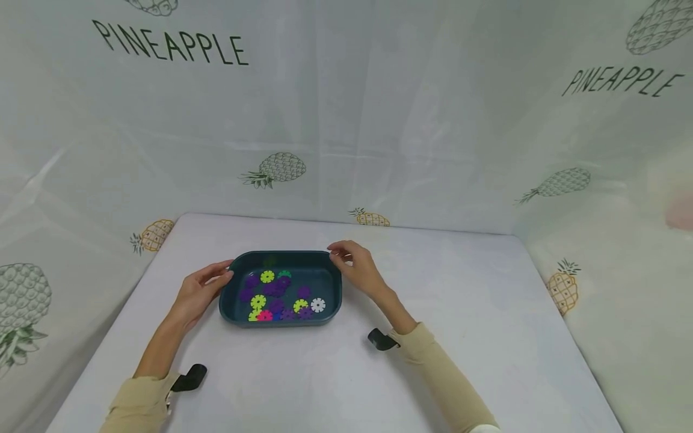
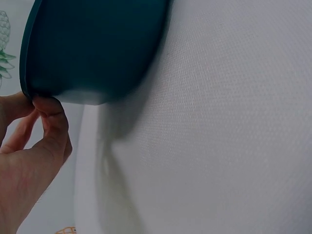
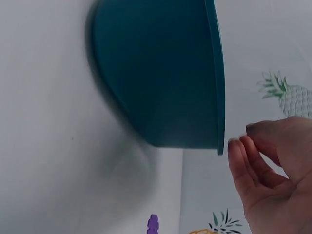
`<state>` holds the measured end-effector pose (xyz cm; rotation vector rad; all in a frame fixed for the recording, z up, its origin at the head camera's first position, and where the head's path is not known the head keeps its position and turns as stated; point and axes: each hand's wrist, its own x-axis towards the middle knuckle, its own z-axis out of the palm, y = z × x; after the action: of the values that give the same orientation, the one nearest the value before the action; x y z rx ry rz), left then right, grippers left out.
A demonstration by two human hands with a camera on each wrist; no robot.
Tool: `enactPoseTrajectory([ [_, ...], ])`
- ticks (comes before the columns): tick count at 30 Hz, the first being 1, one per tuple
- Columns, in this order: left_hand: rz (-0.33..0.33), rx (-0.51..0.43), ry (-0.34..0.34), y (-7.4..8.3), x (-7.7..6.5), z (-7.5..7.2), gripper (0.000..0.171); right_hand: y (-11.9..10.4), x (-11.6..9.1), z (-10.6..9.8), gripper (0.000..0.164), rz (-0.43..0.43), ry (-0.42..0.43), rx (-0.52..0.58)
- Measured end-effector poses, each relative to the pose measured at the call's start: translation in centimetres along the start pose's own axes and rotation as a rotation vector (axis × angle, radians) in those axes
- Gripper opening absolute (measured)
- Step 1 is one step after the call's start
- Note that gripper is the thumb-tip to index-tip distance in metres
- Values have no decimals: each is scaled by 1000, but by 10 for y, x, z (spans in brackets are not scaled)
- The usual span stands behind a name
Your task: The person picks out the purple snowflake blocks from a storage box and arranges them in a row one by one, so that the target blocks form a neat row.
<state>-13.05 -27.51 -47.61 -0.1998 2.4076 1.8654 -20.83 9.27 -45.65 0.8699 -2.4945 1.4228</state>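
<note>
A dark teal plastic basin (image 1: 281, 322) stands on the table, with several flower-shaped notched discs inside: purple ones (image 1: 277, 287), yellow ones (image 1: 267, 276), a white one (image 1: 317, 305) and a pink one (image 1: 264, 316). At its left end my left hand (image 1: 196, 294) pinches the rim between thumb and fingers; the left wrist view shows the fingertips (image 2: 46, 103) there. My right hand (image 1: 360, 267) is beside the far right corner. In the right wrist view its loosely bent fingers (image 3: 239, 156) are just off the rim, with a gap between thumb and fingers.
The white-covered table (image 1: 460, 300) reaches back to a hanging pineapple-print cloth (image 1: 406, 120). Black wrist mounts (image 1: 190, 377) stick out from both sleeves. A small purple thing (image 3: 152, 225) shows low in the right wrist view.
</note>
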Motion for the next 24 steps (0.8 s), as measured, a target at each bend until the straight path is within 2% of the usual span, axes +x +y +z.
enactPoseTrajectory([
  [4, 3, -15, -6, 0, 0, 0, 62, -6, 1, 5, 21, -41, -58, 11],
  [8, 2, -22, -8, -2, 0, 1, 62, -11, 0, 11, 25, -45, -121, 2],
  [15, -2, -21, -2, -2, 0, 1, 62, -11, 1, 24, 26, -85, -215, 0],
  [24, -19, -25, 1, 0, -1, 3, 63, -11, -1, 40, 26, -96, -262, -102],
])
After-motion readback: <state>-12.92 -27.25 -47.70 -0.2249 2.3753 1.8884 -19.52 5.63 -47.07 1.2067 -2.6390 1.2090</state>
